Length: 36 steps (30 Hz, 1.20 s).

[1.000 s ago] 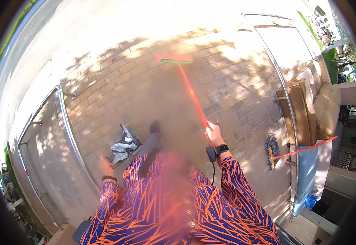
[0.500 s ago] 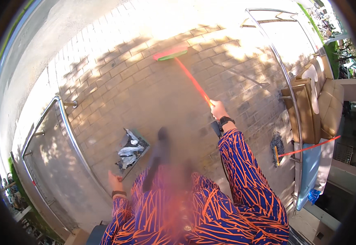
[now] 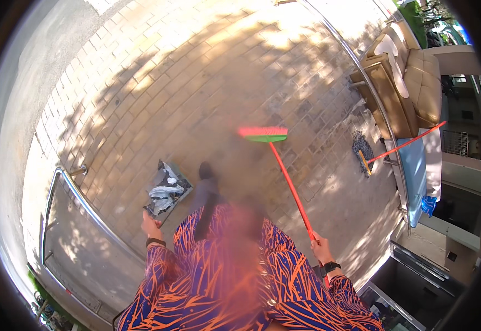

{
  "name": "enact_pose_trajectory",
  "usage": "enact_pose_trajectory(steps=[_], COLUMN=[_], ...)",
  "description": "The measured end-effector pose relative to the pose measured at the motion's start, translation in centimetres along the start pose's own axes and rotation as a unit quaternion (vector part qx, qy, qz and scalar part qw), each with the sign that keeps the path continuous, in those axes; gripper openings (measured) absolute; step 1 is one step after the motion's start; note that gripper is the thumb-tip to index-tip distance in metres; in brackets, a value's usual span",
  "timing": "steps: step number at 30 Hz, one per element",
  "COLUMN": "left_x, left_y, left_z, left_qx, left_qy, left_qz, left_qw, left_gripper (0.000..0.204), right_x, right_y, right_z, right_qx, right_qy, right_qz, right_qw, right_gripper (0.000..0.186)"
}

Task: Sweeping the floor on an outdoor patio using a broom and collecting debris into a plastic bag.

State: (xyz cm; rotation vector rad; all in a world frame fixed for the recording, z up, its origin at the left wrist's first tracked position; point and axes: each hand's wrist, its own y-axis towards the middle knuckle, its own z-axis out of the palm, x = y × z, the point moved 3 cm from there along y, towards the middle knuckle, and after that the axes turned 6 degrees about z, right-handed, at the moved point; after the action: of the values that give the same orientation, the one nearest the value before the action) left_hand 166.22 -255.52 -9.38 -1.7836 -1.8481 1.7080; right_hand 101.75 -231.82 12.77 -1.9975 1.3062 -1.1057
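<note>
My right hand (image 3: 322, 248) is closed around the red handle of a broom (image 3: 293, 190). The broom's green head (image 3: 267, 138) with pink bristles is ahead of me over the paving, apart from the dustpan. My left hand (image 3: 151, 225), low at my left side, is closed on the thin handle of a grey dustpan (image 3: 181, 190). Crumpled silver-and-black plastic wrapping (image 3: 166, 190) lies in the pan. The pan is just left of my dark shoe (image 3: 206, 170). A blur covers the middle of my body.
Metal railings run along the left (image 3: 94, 207) and the right (image 3: 361, 69). Beyond the right one are brown cushioned furniture (image 3: 422, 83) and a blue panel (image 3: 414, 176). A grey mop (image 3: 363, 146) with a red handle leans there. Brick paving (image 3: 157, 99) lies ahead, partly in tree shade.
My right hand has drawn back toward my right side, bringing the broom head much closer. My left hand and the dustpan stay close together. The view has turned somewhat.
</note>
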Motion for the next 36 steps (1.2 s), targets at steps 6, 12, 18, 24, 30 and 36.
enact_pose_trajectory(steps=[6,12,18,24,30,36], left_x=[-3.5,-5.4,-6.2,-3.6,-2.3,-2.6], left_y=[0.7,0.5,-0.2,0.5,1.5,1.9], left_z=[2.7,4.3,3.4,-0.6,-1.0,-2.8], left_qx=[0.037,0.064,0.087,0.044,0.032,-0.003], left_qy=[0.017,0.035,-0.002,-0.067,-0.072,-0.048], left_qz=[0.039,0.046,0.044,0.025,0.022,0.001], left_qw=[0.998,0.996,0.995,0.996,0.997,0.999], left_gripper=[0.044,0.045,0.045,0.043,0.043,0.041], right_x=[3.6,20.9,38.9,37.9,26.8,23.9], right_y=[-1.1,12.9,21.6,20.6,9.2,-2.5], right_z=[3.3,9.8,14.9,13.0,5.6,-0.5], right_qx=[-0.017,-0.021,-0.024,0.066,0.082,0.067], right_qy=[-0.012,-0.030,-0.124,-0.160,-0.123,-0.047], right_qz=[-0.109,-0.309,-0.420,-0.257,-0.048,0.020], right_qw=[0.994,0.950,0.899,0.951,0.988,0.996], right_gripper=[0.046,0.042,0.043,0.046,0.048,0.046])
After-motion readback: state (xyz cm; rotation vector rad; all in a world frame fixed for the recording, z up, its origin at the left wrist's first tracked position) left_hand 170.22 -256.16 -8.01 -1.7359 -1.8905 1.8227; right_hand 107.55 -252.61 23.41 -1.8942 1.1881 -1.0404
